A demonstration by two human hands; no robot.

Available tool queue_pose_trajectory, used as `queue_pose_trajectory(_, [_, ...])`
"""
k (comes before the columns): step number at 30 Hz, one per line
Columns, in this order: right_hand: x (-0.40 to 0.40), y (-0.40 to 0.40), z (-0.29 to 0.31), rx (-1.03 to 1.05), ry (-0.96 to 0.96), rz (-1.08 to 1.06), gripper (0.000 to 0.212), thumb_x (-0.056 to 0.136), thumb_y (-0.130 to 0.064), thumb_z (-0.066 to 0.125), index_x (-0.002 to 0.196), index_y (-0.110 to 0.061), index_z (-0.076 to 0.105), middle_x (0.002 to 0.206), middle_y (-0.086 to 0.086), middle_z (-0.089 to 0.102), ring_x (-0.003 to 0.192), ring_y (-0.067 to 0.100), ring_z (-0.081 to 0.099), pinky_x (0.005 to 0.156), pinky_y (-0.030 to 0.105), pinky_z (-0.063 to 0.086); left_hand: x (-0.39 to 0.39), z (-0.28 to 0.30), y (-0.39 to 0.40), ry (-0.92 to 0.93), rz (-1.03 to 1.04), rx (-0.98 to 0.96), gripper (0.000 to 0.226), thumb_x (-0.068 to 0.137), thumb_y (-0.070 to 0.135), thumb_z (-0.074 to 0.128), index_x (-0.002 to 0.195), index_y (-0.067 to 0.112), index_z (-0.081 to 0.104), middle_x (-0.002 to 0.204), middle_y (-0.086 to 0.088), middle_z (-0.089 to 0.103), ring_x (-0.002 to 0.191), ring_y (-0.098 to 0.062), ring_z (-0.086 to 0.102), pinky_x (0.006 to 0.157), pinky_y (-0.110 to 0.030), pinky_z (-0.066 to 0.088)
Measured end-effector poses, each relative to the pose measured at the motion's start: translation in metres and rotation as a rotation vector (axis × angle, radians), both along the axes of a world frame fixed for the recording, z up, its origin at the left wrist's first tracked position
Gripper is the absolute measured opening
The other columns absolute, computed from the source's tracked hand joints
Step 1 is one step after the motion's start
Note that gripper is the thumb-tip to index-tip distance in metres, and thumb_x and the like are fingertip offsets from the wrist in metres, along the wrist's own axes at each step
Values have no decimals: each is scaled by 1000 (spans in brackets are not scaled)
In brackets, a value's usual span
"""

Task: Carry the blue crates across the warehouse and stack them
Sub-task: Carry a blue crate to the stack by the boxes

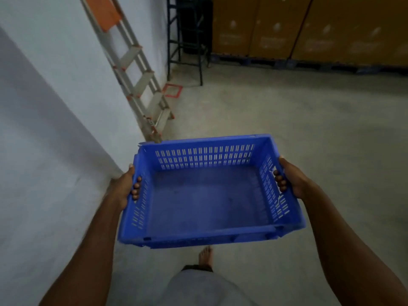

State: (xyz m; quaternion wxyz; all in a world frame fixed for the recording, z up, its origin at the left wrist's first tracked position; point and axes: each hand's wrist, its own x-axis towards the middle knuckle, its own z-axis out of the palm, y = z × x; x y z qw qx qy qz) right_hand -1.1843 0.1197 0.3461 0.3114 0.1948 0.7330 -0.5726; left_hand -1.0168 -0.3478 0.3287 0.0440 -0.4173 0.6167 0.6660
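Observation:
An empty blue crate [205,195] with slotted walls hangs level in front of me, above the concrete floor. My left hand [124,186] grips its left side, with the fingertips curled through the handle slot into the inside. My right hand [291,178] grips the right side the same way, its fingers showing through that wall's handle slot. No other blue crate is in view.
A white wall [55,107] runs along my left. An aluminium ladder [141,71] leans against it, with a red taped square [173,90] on the floor near its foot. A dark metal rack [187,36] and brown cardboard boxes [309,29] on pallets stand ahead. My bare foot [205,257] shows below the crate.

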Motion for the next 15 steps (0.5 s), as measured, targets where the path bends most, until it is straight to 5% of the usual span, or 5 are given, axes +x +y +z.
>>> queue_pose_trajectory(15, [-236,147,-10,27,71,-430,60,96,-69,33,76,-14,44,58,0,35,41,11,25,36,21,27,-432,12,125,43,-358,-11,55,101,65,33,73,19,46,49,5,33,34,-9,25,35,-17,23])
